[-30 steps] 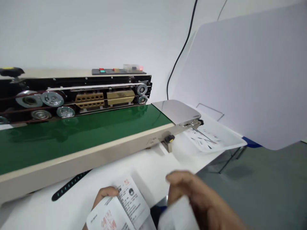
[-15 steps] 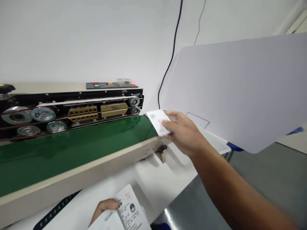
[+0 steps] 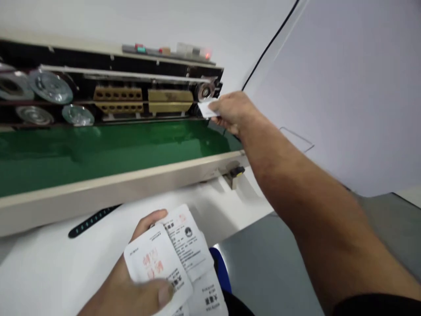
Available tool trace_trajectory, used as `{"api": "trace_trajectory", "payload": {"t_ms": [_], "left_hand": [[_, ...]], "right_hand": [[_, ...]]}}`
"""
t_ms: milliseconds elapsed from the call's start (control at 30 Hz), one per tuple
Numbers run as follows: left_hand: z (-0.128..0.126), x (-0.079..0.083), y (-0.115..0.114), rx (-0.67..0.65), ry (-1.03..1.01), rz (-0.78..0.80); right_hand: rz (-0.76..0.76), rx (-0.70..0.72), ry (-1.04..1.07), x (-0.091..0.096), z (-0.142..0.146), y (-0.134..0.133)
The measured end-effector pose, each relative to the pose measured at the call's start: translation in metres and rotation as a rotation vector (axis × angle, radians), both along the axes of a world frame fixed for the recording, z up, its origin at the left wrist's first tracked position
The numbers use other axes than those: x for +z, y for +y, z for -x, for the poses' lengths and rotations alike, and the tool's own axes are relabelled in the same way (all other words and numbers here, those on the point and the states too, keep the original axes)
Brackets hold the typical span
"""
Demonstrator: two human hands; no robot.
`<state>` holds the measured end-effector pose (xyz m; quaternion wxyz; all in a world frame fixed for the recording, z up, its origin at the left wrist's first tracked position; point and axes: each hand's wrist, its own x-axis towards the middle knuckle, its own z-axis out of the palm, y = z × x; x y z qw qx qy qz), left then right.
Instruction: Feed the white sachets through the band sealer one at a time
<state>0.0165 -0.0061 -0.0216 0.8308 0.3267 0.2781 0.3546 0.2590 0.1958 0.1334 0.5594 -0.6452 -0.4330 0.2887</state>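
My right hand pinches a small white packet by its edge. That packet is at the right end of a band sealer, by the end rollers and above the green conveyor belt. In the lower part of the view, my left hand grips several white printed packets, fanned out with the thumb across the top one. Red and black print shows on their faces.
A control strip with coloured buttons and a small red light runs along the sealer's top. The pale side rail borders the belt, with a black knob below it. A white table supports the machine; a black cable hangs behind.
My right hand has carried its packet from over the belt's end to the sealer's end rollers. My left hand with its packets has come further into view as the view shifted.
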Motion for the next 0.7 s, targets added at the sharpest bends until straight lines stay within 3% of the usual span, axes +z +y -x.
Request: {"api": "trace_trajectory", "payload": {"t_ms": [67,167,200,267,367,467,600,700], "left_hand": [[0.002,0.004,-0.001,-0.031,-0.03,0.029],[0.004,0.004,0.002,-0.043,-0.09,0.057],[0.005,0.003,0.003,-0.041,-0.1,0.043],[0.005,0.002,0.006,-0.026,-0.078,-0.005],[0.003,0.002,0.008,-0.004,-0.05,-0.042],[0.002,0.003,0.008,-0.04,0.001,-0.055],[0.004,0.005,0.003,-0.055,0.075,-0.12],[0.007,0.008,-0.001,-0.146,0.027,0.004]], "right_hand": [[-0.112,-0.041,-0.183,-0.005,0.013,-0.022],[-0.406,0.038,-0.574,-0.021,0.038,-0.091],[-0.446,0.194,-0.687,-0.029,0.045,-0.118],[-0.324,0.602,-0.712,-0.051,0.054,-0.165],[-0.061,0.933,-0.478,-0.083,0.057,-0.197],[0.063,0.976,-0.308,-0.102,0.057,-0.198],[0.166,0.812,-0.253,-0.108,0.056,-0.197],[0.252,0.741,-0.18,-0.108,0.052,-0.201]]}}
